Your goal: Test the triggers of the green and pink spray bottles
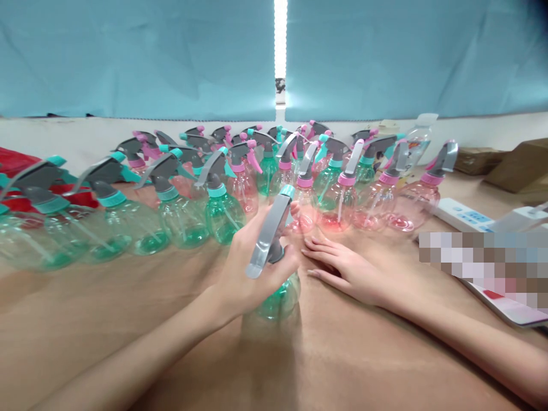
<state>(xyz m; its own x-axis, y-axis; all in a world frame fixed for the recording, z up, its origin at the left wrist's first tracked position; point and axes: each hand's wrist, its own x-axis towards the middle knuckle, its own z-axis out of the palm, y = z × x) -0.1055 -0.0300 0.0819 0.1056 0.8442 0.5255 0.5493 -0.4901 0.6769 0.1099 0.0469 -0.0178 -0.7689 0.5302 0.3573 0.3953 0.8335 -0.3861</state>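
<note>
My left hand (252,268) is wrapped round the neck of a green spray bottle (278,299) at the middle of the table. The bottle's grey trigger head with its turquoise nozzle tip sticks up above my fingers, which hide the collar. To its right, my right hand (338,265) lies on the tabletop with its fingers stretched out and nothing in them. Just beyond my hands stand a green spray bottle (225,214) and a pink spray bottle (338,208), each with a grey head.
Many more green and pink spray bottles (169,220) fill the table's far side in rows. A clear bottle (422,137), cardboard boxes (520,171) and a white power strip (464,214) are at the right. Red material (19,162) lies far left; a blue curtain (137,57) hangs behind.
</note>
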